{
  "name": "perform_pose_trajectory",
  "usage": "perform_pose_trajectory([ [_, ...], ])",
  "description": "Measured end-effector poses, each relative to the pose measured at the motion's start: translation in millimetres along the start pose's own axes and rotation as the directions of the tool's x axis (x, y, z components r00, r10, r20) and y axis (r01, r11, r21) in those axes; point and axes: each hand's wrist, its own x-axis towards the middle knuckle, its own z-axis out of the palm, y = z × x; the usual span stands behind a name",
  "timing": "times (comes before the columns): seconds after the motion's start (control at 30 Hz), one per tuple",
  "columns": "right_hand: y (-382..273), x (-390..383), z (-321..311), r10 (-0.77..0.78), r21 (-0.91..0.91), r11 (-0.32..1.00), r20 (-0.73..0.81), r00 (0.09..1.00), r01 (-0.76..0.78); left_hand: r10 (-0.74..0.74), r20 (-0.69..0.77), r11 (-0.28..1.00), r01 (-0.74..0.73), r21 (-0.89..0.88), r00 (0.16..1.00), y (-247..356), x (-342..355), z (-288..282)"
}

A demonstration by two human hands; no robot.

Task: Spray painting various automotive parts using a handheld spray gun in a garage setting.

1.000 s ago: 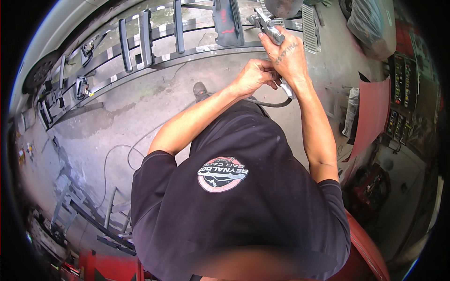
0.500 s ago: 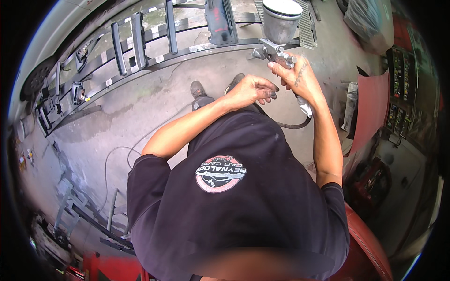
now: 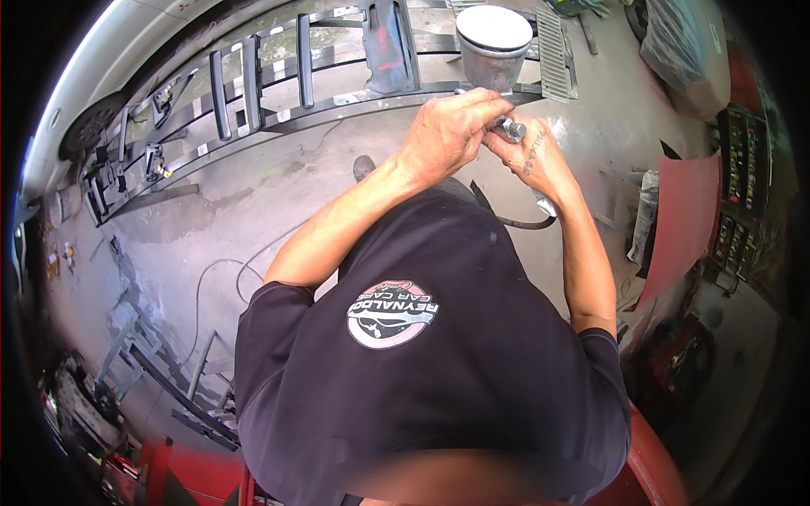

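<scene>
In front of my chest I hold a metal spray gun [image 3: 512,130] with a grey cup [image 3: 494,61] and white lid on top. My right hand [image 3: 542,160] is wrapped round its handle, and a white cloth or wrap shows below that hand. My left hand [image 3: 449,133] is closed at the front of the gun, just under the cup. Its fingertips are partly hidden, so what exact part they grip cannot be seen. A dark hose [image 3: 527,224] curves away beneath the gun.
A long dark metal vehicle frame [image 3: 253,84] with crossbars stands ahead. Beyond it at left is a white vehicle [image 3: 80,80]. A red panel [image 3: 685,221] and a dark rack of small items [image 3: 738,173] stand at right. Thin hose [image 3: 200,291] loops over the floor at left.
My left hand has moved up and forward from beside the spray gun and closed on its front. The gun has shifted slightly left, still in my right hand.
</scene>
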Motion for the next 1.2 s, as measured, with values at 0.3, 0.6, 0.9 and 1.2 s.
perform_pose_trajectory([
  [0.3,63.7,33.6,-53.1,-0.245,0.028,0.969,0.193,0.95,0.244,-0.132,-0.203,0.991,0.128,-0.032,0.97,0.6,24.0,64.2],
  [0.6,111.8,105.7,-64.3,-0.473,0.009,0.876,-0.174,0.864,0.482,-0.374,-0.425,0.923,0.375,-0.085,0.824,13.6,9.4,128.9],
  [0.9,144.3,86.0,-88.2,-0.468,0.066,0.884,0.185,0.864,0.464,-0.832,-0.045,0.536,0.823,0.19,0.553,-38.7,-171.4,160.6],
  [1.2,117.3,142.9,-93.5,-0.438,-0.04,0.899,-0.052,0.897,0.437,-0.965,-0.133,0.216,0.974,0.072,0.224,-69.5,-242.0,161.5],
])
